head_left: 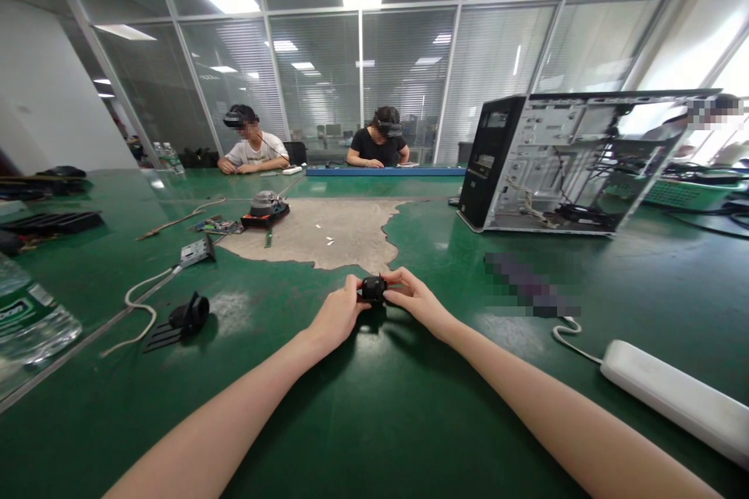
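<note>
Between my two hands is a small black rounded part, held just over the green tabletop; its exact kind does not show. My left hand grips its left side with thumb and fingers. From the right, my right hand pinches its other side. Part of its surface is hidden behind my fingertips. To the left of my hands lies a black plastic piece with a round end and flat prongs.
An open computer case stands at the right, near a white power strip. Leftward are a water bottle, a metal bracket with cable and a round-topped cooler-like part. Two people sit across the table; another is at far right.
</note>
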Demonstrator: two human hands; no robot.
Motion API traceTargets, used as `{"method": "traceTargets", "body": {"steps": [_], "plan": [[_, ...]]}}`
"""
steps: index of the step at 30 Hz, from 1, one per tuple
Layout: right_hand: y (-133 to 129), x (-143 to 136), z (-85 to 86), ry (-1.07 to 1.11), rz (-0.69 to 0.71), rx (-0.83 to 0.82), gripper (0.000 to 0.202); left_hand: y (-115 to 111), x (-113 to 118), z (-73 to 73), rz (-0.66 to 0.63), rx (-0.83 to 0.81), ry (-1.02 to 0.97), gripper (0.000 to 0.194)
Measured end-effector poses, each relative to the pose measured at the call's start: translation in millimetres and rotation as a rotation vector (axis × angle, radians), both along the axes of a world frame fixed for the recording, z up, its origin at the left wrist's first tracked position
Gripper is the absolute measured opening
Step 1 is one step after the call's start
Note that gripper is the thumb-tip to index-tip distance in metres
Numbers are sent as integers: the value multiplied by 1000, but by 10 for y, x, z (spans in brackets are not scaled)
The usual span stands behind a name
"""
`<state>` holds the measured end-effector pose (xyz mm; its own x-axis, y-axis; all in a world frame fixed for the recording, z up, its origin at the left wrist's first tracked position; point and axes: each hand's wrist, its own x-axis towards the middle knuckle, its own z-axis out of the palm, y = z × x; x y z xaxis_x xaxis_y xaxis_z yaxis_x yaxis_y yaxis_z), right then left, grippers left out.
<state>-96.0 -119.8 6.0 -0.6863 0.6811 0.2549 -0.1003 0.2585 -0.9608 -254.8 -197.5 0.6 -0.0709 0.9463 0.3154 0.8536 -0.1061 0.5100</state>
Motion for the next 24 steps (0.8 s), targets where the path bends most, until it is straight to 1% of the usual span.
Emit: {"method": "traceTargets", "body": {"steps": [2, 6, 9, 12, 14, 17, 21, 24], "plan": [[3, -15, 1, -10, -53, 18, 20, 3, 3, 2, 2, 3, 6, 25], [22, -36, -29, -52, -104, 25, 25, 10, 1, 2, 4, -1, 6, 26], [24, -24, -38, -82, -80, 17, 26, 2, -6, 11, -2, -9, 8, 26], [-1, -9, -24, -30, 0, 7, 31, -12, -14, 23, -14, -7, 16, 26], [-21, -8, -14, -8, 17, 13, 30, -17, -18, 29, -19, -4, 11, 26], [-28, -22, -18, -18, -33, 31, 21, -15, -19, 30, -23, -7, -3, 26], [6, -38, -52, -73, -93, 17, 29, -5, -14, 23, -15, -12, 0, 26], [18, -23, -48, -99, -81, 11, 31, -5, -13, 14, -19, -11, -7, 26]]}}
